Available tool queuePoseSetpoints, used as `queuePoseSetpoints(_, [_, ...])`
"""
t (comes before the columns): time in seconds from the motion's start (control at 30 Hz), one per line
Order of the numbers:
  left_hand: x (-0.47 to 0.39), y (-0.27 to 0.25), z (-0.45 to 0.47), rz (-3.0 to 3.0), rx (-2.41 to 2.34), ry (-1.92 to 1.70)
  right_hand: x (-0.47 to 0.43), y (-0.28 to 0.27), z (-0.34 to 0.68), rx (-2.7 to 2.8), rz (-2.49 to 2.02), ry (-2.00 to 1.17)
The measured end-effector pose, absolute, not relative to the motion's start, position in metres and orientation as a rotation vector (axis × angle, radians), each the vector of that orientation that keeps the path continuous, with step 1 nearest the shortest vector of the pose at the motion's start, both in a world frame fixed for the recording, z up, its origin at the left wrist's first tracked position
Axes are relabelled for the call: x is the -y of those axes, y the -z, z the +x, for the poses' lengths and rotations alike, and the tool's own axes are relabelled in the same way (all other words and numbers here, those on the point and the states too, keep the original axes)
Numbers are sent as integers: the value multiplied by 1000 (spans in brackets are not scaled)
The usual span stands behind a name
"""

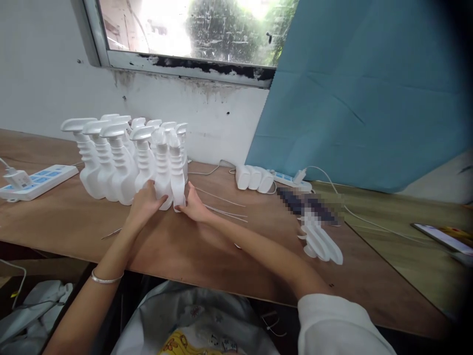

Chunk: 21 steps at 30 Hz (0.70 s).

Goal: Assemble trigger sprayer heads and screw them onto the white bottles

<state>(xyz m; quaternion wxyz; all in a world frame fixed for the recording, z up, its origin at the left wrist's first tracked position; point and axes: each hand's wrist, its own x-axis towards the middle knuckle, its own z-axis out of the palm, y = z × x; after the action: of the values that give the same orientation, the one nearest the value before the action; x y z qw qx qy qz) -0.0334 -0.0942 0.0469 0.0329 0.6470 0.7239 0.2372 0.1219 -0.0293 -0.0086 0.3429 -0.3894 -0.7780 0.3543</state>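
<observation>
Several glossy white plastic pieces shaped like spray bottles [125, 177], with ribbed necks and flat beak-like tops, stand upright in a tight group on the brown table. At the front of the group my left hand [146, 204] is closed about the lower part of a white spray-bottle-shaped piece [162, 172], thumb across its front. My right hand [195, 206] comes from the right and holds the base of the rightmost front piece [178, 175], thumb low and fingers along its side. Some of my fingertips are hidden behind the pieces.
White power strips lie at left [55, 172] and back right [291, 181]. Beside the right one are white blocks [254, 178]. More white curved parts [321, 241] lie at right, near a phone [447, 239]. Thin white cables [225, 213] and a small metal tool [111, 233] lie on the table.
</observation>
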Motion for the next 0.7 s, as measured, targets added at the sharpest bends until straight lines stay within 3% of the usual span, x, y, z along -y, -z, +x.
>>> queuePoseSetpoints(0.4, [102,-55,-30,1935,-2369,-539,52,5,125,2126,-1246,-634])
queuePoseSetpoints(0.5, [121,-70,-29,1971,-2406,-424,67,-11,154,2241,-1212,-339])
queuePoseSetpoints(0.7, [149,-83,-5,2268,-2171,-591,116,-65,248,2443,-1358,356])
